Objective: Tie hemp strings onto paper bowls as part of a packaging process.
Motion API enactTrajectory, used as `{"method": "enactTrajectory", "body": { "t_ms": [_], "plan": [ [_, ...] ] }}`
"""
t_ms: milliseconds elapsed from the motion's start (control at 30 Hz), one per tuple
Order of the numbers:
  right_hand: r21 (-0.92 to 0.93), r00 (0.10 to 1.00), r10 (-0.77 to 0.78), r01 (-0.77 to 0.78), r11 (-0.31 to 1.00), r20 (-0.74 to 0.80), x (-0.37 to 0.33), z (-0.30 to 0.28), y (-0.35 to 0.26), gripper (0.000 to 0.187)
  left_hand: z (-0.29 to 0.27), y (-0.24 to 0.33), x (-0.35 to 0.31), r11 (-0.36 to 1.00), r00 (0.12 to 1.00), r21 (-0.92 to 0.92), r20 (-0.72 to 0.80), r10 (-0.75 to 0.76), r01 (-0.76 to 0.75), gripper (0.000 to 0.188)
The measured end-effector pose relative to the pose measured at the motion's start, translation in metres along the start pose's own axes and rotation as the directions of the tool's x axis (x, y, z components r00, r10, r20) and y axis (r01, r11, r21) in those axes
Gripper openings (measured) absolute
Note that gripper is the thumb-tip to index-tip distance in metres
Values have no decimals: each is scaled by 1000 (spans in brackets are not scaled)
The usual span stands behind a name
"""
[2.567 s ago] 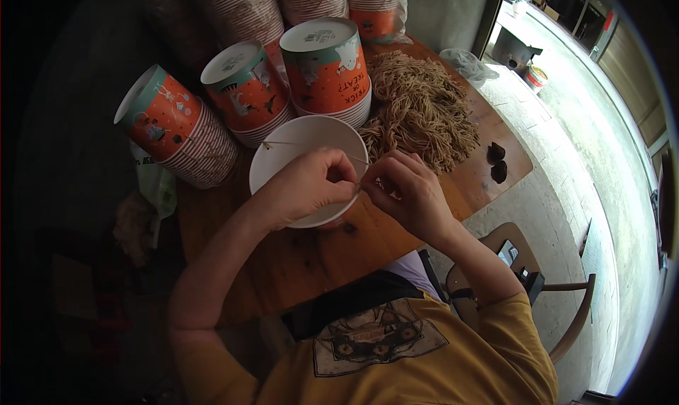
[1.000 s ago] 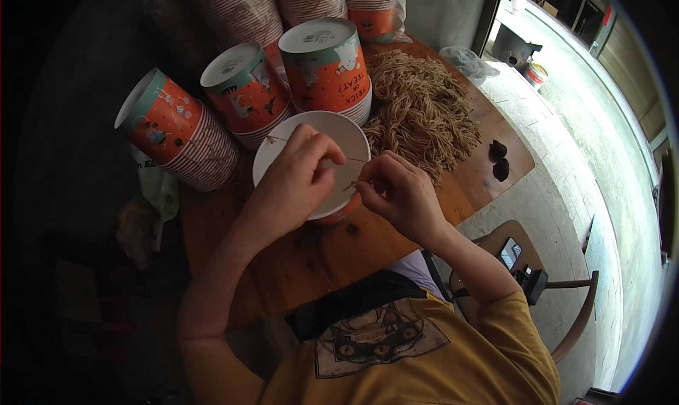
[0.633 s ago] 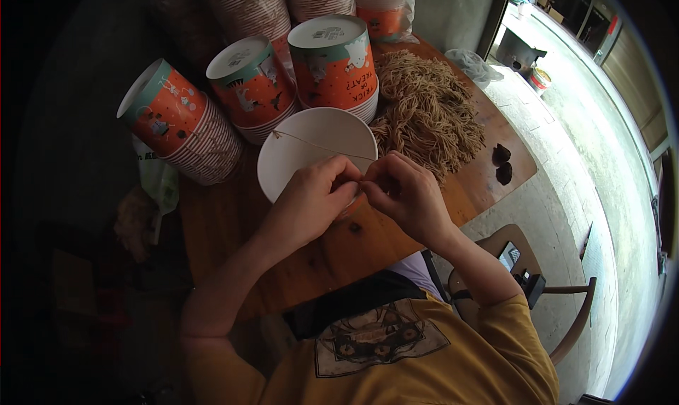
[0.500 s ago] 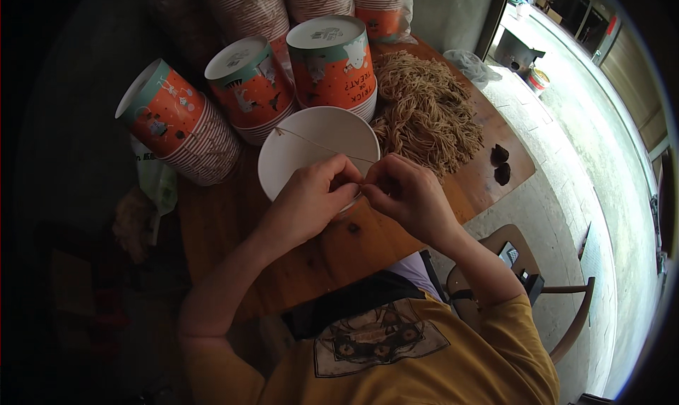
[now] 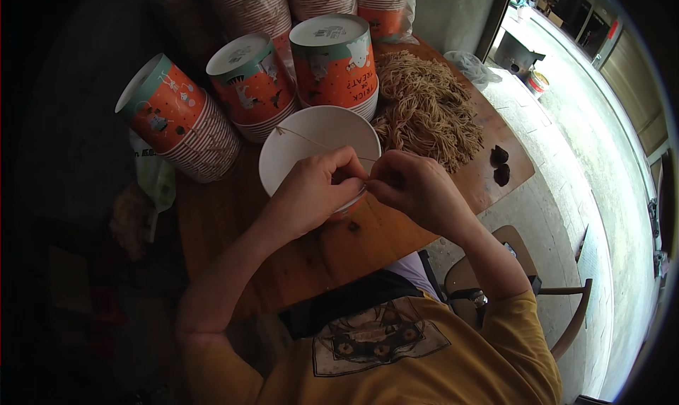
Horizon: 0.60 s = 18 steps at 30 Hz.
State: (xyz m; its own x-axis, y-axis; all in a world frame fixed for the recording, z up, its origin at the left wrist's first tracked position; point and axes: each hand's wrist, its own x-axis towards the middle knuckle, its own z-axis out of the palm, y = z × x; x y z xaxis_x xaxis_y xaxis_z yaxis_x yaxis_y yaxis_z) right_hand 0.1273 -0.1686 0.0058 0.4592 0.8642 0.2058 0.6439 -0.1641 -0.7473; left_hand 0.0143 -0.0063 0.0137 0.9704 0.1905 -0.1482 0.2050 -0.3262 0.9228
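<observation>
A paper bucket, white inside, stands with its mouth toward me at the middle of the table. A thin tan string runs from a knot at the far left of its rim across the mouth to my fingers. My left hand is closed at the near right rim, thumb and forefinger pinching the string. Fingertip to fingertip with it, my right hand pinches the string at the same rim spot. The string's end is hidden among the fingers.
Behind the bucket stand upside-down stacks of orange and teal paper buckets, with bagged stacks farther back. A heap of tan strings lies to the right, beside two small dark pieces. A chair stands by the wooden table.
My right hand has turned slightly, its knuckles rising at the rim. Both hands have shifted a little but keep their pinch at the same spot. The bucket stays put.
</observation>
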Motion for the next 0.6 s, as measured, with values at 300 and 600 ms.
{"method": "enactTrajectory", "body": {
  "t_ms": [300,600],
  "plan": [
    [225,978,148,-179,958,145,4,-5,18,23,0,9,-7,993,996,96,-55,70,-65,13],
    [260,970,165,-208,943,176,5,-2,15,24,4,-9,2,976,985,140,-26,171,-166,13]
  ]
}}
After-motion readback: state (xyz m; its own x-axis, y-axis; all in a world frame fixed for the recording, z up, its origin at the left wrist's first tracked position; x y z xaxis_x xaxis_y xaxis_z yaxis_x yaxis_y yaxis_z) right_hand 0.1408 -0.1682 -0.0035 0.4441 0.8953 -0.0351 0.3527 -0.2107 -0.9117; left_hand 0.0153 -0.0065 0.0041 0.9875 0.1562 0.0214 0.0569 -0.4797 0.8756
